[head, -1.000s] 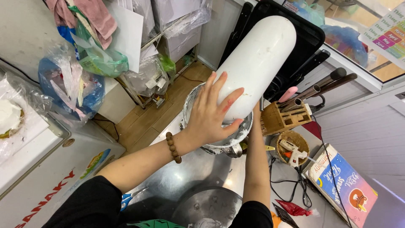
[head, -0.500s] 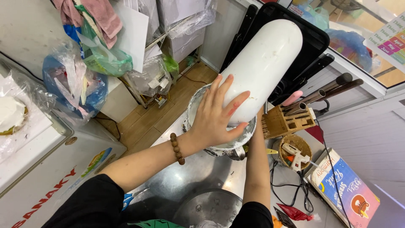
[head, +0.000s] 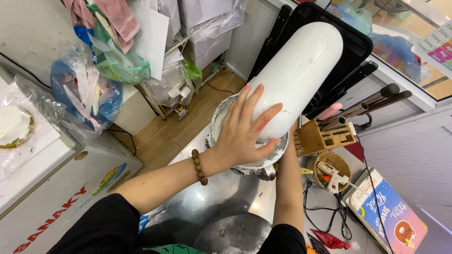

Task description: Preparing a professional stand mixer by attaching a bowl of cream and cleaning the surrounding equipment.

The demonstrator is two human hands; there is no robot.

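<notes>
The left hand lies spread and flat on the white mixer head, fingers open over its lower end, pressing rather than gripping. The head stands tilted, its lower end over the metal bowl, whose rim shows white smears. The right arm runs up beside the bowl and under the head; its hand is hidden there, so I cannot tell whether it is open or closed, though it probably rests at the bowl or the mixer's side.

As for progress: the bowl sits in place under the head and seems already to hold white cream, judging from the rim. The head does not look fully seated over the bowl; it is angled away. What lies inside the bowl is mostly covered by the hand.

On the steel bench nearby stand a wooden knife block and a small basket with a glue gun. A white chest freezer stands to the left
</notes>
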